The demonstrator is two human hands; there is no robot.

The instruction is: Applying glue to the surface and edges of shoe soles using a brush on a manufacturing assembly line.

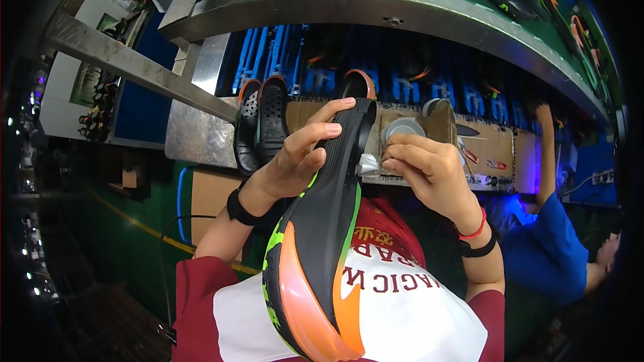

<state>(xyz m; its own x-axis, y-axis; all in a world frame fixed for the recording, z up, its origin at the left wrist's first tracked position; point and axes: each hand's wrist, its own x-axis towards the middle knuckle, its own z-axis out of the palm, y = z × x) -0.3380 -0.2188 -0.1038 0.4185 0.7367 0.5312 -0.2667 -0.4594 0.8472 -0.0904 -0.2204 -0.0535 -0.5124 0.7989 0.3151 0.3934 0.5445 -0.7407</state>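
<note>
A long black shoe sole (320,218) with ridges, glossy orange panels and bright green edging stands on a slant in front of my chest. My left hand (298,147) grips its upper part from the left, fingers across the ridged face. To the right of the sole, my right hand (426,171) has its fingertips pinched together; whatever they hold is too small to make out. A crumpled white scrap (367,163) sits between those fingertips and the sole's edge. Just beyond my right fingers is a small round grey dish (402,127).
Two black perforated clogs (260,117) lie left of my hands on a metal surface (201,135). Cardboard (493,151) covers the bench, with red-handled tools (495,164) on it. A metal-edged green conveyor (376,1) crosses beyond blue racks. At right sits a co-worker in blue (547,251).
</note>
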